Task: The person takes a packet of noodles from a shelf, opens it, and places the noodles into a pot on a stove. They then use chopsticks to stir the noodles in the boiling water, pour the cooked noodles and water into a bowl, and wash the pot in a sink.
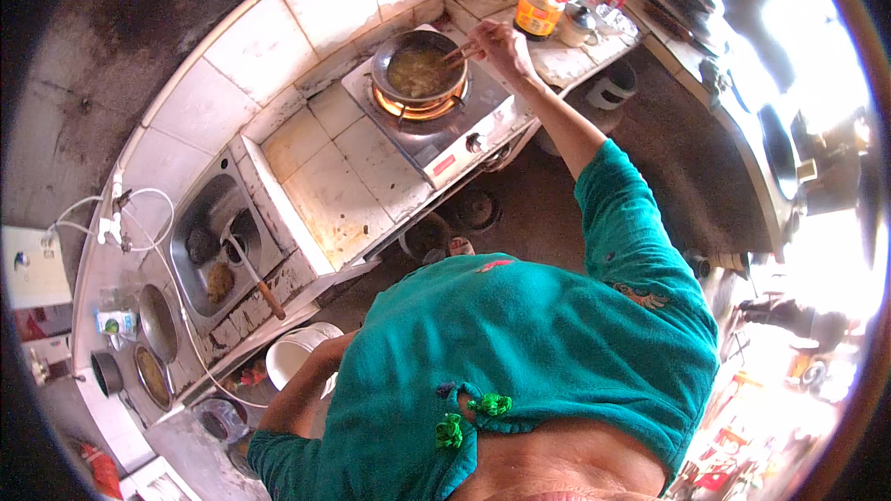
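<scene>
My right hand [502, 45] grips a pair of wooden chopsticks [461, 54], whose tips reach into a wok [384, 89]. Bubbling yellowish oil or liquid with food in it [416, 73] fills the wok's bottom. Orange flames burn under the wok on a steel gas stove [445, 132]. Just beyond that hand stands a large sauce bottle with a red cap [539, 10]. My left hand [340, 349] hangs at my waist, partly hidden behind my green shirt, beside a white bucket [289, 355]; whether it holds anything is hidden.
Left of the stove lies a stained tiled counter [334, 181], then a metal sink [198, 212] with a wooden-handled utensil [254, 268] across it. Metal bowls [156, 320] and a white cable [182, 292] are farther left. A lidded jar [576, 26] stands near the bottle.
</scene>
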Demonstrator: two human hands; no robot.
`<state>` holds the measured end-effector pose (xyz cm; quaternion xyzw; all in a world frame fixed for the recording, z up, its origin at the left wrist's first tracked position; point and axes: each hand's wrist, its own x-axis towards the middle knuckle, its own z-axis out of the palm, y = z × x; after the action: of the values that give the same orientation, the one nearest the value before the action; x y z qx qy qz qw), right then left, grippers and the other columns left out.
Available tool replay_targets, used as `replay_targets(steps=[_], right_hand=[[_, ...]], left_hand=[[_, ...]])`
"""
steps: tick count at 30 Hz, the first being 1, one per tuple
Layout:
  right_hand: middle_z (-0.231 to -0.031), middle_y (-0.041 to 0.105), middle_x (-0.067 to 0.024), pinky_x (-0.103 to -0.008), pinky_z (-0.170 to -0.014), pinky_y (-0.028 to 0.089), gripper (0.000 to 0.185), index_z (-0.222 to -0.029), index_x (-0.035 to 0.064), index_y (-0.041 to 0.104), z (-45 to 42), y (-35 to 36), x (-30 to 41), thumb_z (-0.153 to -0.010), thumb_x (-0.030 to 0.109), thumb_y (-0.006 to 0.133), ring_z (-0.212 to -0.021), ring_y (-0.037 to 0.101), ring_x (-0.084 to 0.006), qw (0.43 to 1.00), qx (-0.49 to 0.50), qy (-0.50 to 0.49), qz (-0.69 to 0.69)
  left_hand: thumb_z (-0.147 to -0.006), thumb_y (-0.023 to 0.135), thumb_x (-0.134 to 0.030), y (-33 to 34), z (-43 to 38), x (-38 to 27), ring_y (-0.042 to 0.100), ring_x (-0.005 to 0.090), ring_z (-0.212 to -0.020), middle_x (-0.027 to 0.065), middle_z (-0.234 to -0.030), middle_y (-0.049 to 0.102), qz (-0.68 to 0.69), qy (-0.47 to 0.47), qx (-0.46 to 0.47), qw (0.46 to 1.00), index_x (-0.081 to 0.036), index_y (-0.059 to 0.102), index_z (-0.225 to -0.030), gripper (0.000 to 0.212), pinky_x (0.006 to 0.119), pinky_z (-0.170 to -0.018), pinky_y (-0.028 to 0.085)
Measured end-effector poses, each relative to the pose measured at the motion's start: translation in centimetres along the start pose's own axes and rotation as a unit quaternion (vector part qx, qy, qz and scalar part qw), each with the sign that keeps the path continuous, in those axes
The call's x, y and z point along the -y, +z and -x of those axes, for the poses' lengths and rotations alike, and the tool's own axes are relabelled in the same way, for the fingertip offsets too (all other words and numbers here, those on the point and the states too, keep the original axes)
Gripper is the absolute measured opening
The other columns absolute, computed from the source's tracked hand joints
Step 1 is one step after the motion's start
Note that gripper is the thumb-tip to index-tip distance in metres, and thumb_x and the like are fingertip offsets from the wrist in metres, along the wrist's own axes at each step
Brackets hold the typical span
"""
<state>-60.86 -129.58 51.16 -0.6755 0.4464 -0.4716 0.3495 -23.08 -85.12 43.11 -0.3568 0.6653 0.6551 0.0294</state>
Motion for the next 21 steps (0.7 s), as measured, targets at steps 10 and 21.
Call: replay_targets(steps=[10,21], right_hand=[[-0.075,0.067,-0.0086,-0.0255,-0.055,0.055,0.023,-0.088,-0.0012,0.063,4.7,-0.7,-1.4,-0.090,0.021,0.057,-0.062,0.066,-0.0141,0.979,-0.132,0.094,-0.120],[-0.070,0.064,-0.0072,-0.0261,-0.054,0.054,0.025,-0.085,-0.0014,0.063,2.4,1.0,-3.9,-0.088,0.024,0.060,-0.059,0.063,-0.0137,0.976,-0.182,0.082,-0.086]], left_hand=[[-0.088,0.056,-0.022,0.4,-0.4,0.5,0.054,0.0212,-0.097,0.0137,-0.107,0.057,0.003,0.012,0.035,0.999,-0.004,0.058,-0.112,0.030,0.034,-0.083,0.044],[-0.088,0.056,-0.021,6.4,0.2,-1.8,0.054,0.0203,-0.093,0.0127,-0.103,0.058,0.044,-0.035,-0.017,0.998,-0.005,0.059,-0.110,0.027,0.033,-0.081,0.045]])
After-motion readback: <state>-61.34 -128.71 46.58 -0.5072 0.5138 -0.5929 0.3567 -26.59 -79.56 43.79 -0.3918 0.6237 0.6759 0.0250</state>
